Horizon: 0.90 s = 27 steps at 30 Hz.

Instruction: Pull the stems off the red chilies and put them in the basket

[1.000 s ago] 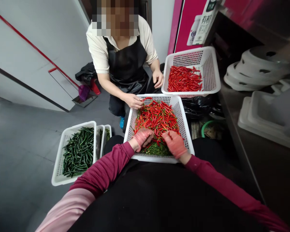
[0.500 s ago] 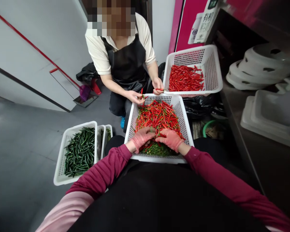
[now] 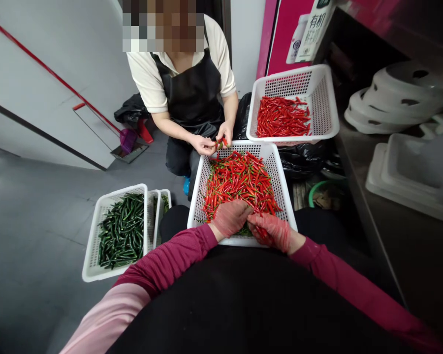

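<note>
A white basket (image 3: 197, 206) in front of me holds a heap of red chili peppers (image 3: 239, 177) with green stems. My gloved left hand (image 3: 231, 218) is closed over the near part of the basket, fingertips pinched together by my right hand; whatever they grip is hidden. Some red chilies show beneath the curled fingers of my right hand (image 3: 275, 230), which is also gloved and closed on them. The fingertips of both hands meet above the near rim. Most of the green stems lying at that end are covered by my hands.
Across the basket a co-worker in a black apron (image 3: 192, 93) handles a red chili with both hands. Another white basket (image 3: 325, 132) of red chilies stands at the back right. Green chilies (image 3: 121, 233) fill a basket on the left floor. Stacked grey containers (image 3: 402, 105) sit right.
My hands have drawn nearer to me and to each other, going from spread over the pile to closed, with chilies now in the right. The co-worker's hands have come together.
</note>
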Each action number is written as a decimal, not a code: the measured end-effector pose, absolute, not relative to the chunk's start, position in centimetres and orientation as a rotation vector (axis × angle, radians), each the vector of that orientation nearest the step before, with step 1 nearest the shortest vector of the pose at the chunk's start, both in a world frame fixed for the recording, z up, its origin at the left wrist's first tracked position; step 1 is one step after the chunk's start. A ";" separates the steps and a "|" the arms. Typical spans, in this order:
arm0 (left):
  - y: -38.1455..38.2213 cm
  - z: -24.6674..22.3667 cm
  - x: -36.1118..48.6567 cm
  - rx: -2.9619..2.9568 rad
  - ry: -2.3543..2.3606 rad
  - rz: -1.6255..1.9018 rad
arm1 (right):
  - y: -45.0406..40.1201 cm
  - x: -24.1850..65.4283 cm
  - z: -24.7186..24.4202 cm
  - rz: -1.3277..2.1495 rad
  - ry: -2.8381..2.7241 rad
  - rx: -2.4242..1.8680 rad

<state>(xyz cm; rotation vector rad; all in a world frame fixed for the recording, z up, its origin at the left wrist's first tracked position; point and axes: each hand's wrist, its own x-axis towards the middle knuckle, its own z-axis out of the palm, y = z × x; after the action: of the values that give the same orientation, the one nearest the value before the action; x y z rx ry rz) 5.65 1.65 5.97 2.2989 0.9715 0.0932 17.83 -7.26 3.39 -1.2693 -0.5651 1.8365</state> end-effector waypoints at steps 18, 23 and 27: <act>2.7 6.0 2.7 2.367 0.862 -0.288 | -7.3 22.1 3.9 1.368 -0.308 -1.177; 2.7 4.4 8.0 2.396 1.302 -0.774 | -7.2 21.6 3.2 1.510 -0.069 -1.116; 3.0 3.8 9.3 2.366 1.318 -0.725 | -7.4 20.2 2.1 1.430 -0.318 -1.421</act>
<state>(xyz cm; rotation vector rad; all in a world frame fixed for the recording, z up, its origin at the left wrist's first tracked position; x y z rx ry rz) 9.27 3.00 3.85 2.3665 1.3175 -0.7246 20.18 -7.37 2.10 -1.4205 -0.3183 1.4303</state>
